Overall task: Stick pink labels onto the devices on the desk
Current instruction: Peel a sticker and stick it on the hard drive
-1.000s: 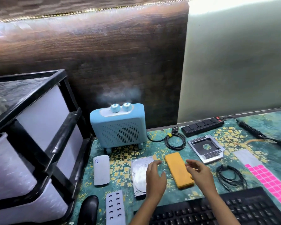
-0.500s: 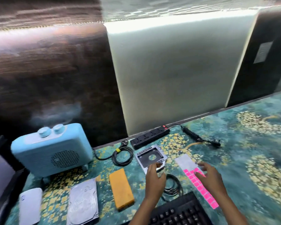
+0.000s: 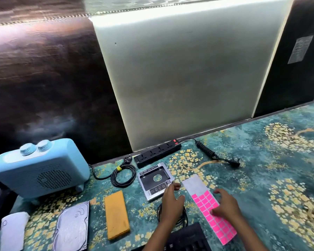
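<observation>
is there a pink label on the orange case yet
No, the orange case has a plain top; the only pink shows on the sheet.

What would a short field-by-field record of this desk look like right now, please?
labels: pink label sheet flat on the desk, far end bare
right hand: right hand rests on the sheet, fingers spread
left hand: left hand holds nothing, between the sheet and the drive tray
other devices: heater, power strip, orange power bank, hard drive
labels on devices: none visible
</observation>
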### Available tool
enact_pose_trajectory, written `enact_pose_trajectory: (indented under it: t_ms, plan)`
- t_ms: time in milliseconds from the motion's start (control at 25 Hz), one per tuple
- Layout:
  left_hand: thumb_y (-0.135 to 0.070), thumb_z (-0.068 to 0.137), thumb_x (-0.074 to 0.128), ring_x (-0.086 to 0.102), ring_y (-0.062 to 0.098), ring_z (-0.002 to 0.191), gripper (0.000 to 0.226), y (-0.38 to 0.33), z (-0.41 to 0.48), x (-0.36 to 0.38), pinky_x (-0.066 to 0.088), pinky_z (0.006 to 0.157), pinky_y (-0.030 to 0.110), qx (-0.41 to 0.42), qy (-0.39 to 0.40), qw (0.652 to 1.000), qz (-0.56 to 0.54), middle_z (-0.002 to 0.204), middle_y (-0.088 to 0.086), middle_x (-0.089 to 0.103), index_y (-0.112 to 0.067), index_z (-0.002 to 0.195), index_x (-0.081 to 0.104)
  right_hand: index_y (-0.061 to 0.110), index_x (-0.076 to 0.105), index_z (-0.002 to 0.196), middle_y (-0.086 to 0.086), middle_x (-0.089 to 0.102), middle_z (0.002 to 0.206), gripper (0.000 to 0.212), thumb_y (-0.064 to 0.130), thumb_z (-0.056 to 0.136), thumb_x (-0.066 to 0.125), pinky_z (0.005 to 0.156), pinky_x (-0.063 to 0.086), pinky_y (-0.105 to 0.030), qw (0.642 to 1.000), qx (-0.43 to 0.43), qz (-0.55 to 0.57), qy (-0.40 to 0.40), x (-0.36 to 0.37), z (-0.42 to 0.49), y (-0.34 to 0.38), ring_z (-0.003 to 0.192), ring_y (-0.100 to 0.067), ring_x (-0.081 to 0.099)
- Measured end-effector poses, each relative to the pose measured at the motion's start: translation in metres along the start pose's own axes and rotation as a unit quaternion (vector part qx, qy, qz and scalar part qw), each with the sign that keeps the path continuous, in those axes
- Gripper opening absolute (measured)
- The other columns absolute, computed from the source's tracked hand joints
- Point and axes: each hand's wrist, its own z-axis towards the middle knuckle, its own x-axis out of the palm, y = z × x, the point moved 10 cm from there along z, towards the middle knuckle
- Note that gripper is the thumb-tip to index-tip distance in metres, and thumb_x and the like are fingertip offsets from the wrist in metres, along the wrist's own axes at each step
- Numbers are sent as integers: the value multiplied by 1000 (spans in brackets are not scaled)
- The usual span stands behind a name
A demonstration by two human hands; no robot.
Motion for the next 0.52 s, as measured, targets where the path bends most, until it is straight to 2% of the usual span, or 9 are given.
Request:
enact_pose_trajectory:
  t_ms: [40, 160, 240, 320, 400, 520]
  plan:
    - [-7, 87, 55, 47, 13, 106, 28, 2, 2, 0, 38, 81, 21, -13, 0, 1000, -16, 118, 2, 51, -25, 108, 47, 8, 51, 119, -13, 62, 109, 60, 4, 64, 78, 55, 46, -20, 999, -2, 41, 16, -1, 3, 3, 76, -22, 59]
    - [-12, 87, 59, 51, 20, 107, 41, 9, 9, -4, 41, 75, 23, -87, 6, 992, -96, 121, 7, 48, -17, 126, 45, 4, 57, 110, -3, 70, 83, 46, 2, 68, 75, 55, 52, -23, 980, -31, 179, 82, -2, 5, 23, 62, -13, 68]
    - [-22, 89, 59, 57, 20, 102, 39, 14, 12, -3, 43, 76, 28, -141, 31, 977, -157, 118, 5, 54, -18, 126, 46, 7, 58, 108, -4, 74, 82, 45, 1, 67, 76, 59, 55, -27, 966, -57, 215, 133, 0, 3, 40, 67, -16, 71]
    - [-25, 90, 58, 64, 17, 88, 22, 14, 13, -4, 46, 71, 30, -167, 49, 955, -240, 103, 2, 66, -17, 110, 57, 8, 59, 107, -7, 75, 87, 49, 1, 62, 78, 69, 57, -34, 958, -88, 211, 175, 5, -5, 56, 77, -20, 72]
    - [-21, 89, 58, 67, 16, 74, 8, 12, 14, -8, 50, 64, 30, -169, 49, 938, -298, 83, 0, 71, -14, 91, 62, 9, 60, 106, -4, 75, 87, 48, 0, 63, 78, 73, 57, -34, 954, -109, 202, 192, 8, -11, 66, 81, -19, 72]
    - [-19, 89, 58, 66, 16, 64, 12, 7, 12, -8, 52, 60, 30, -167, 51, 936, -307, 70, -1, 70, -15, 78, 60, 9, 59, 107, 0, 74, 87, 44, -1, 68, 75, 70, 57, -27, 955, -133, 183, 191, 3, -18, 75, 78, -13, 71]
